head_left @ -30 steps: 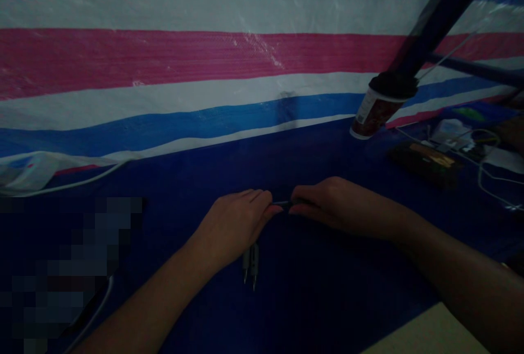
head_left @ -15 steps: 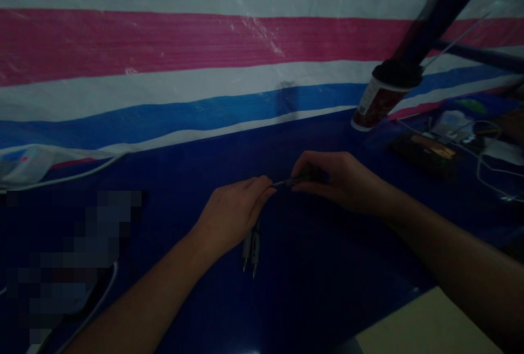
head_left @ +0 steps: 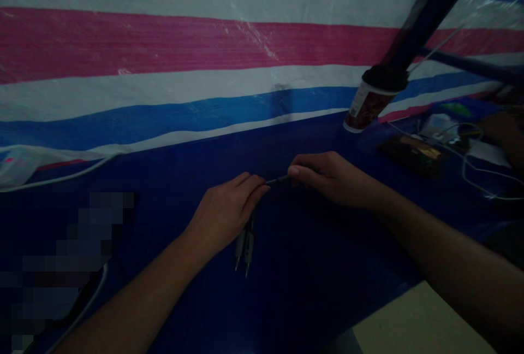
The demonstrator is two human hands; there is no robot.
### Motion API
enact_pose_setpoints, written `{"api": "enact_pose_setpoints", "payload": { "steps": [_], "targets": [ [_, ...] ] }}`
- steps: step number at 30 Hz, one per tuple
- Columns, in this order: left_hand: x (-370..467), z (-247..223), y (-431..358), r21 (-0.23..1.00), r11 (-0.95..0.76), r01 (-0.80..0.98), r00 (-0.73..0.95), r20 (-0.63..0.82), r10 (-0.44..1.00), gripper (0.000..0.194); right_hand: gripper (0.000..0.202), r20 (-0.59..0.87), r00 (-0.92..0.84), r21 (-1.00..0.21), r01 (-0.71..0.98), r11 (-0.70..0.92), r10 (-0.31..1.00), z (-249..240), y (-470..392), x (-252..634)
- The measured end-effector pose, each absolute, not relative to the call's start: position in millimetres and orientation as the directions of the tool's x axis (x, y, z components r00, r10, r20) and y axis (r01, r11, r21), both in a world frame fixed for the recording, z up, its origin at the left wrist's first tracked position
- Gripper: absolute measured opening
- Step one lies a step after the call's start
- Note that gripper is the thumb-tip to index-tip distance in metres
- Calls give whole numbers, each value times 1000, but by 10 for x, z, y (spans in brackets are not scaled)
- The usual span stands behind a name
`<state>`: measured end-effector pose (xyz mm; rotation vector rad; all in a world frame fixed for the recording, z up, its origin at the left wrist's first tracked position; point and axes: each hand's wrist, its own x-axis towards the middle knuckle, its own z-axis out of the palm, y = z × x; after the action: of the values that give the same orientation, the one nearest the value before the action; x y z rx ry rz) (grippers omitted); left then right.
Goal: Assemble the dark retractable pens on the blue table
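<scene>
A slim dark pen (head_left: 279, 180) spans the gap between my hands, just above the blue tabletop. My left hand (head_left: 229, 209) pinches its left end between thumb and fingertips. Its right end sits in my right hand (head_left: 327, 177), with the thumb and index finger closed on it; the rest of that end is hidden by the fingers. Below my left hand lie two grey pens (head_left: 248, 247) side by side, their metal tips pointing toward me and their upper parts covered by the hand.
A lidded paper cup (head_left: 370, 100) stands at the back right near a dark post (head_left: 429, 21). Farther right are a dark box-like object (head_left: 413, 154), white cables and another person's hand. A striped sheet (head_left: 184, 48) hangs behind. At left are a white cable (head_left: 82, 175) and a pixelated area.
My right thumb and index finger have closed more tightly over the pen's right end, covering the dark part that showed inside the hand. The view has shifted slightly.
</scene>
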<state>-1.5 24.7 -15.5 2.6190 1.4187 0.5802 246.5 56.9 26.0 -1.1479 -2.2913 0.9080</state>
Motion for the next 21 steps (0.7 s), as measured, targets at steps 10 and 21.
{"api": "enact_pose_setpoints", "payload": {
  "steps": [10, 21],
  "targets": [
    [-13, -160, 254, 344, -541, 767, 473, 265, 840, 36, 26, 86, -518, -761, 517, 392, 851, 227, 548, 2424],
    [-13, -138, 241, 429, -514, 743, 440, 266, 858, 26, 19, 120, -443, -909, 311, 277, 888, 209, 594, 2430]
  ]
}}
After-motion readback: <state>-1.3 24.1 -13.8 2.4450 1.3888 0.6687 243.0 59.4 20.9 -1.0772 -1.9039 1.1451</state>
